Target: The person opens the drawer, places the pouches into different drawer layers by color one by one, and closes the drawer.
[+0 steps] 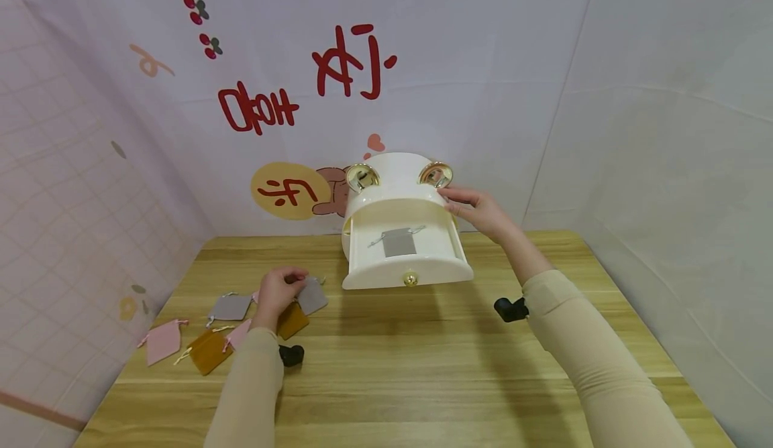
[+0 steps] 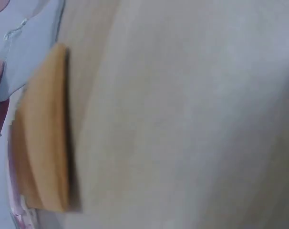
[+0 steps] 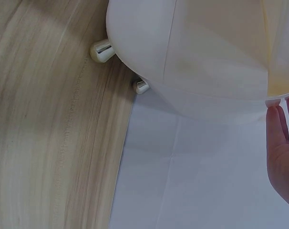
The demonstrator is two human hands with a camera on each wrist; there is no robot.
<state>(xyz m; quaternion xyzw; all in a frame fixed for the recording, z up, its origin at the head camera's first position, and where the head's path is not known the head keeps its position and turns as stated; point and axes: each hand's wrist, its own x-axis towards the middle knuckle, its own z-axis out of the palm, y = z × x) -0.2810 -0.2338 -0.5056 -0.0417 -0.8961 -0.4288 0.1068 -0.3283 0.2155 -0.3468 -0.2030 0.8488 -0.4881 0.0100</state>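
Observation:
My left hand pinches a grey drawstring pouch by its corner, above the other pouches. In the left wrist view, the grey pouch overlaps a mustard-brown pouch, and only a bit of the fingers shows at the left edge. A white box with gold eye-like rounds stands at the back of the table. Its drawer is pulled out, and a grey pouch lies inside. My right hand touches the box's right upper edge with extended fingertips, seen in the right wrist view too.
Pink pouches, a mustard-brown pouch and another grey pouch lie on the left of the wooden table. A printed white cloth hangs close behind the box. Gold feet hold the box up.

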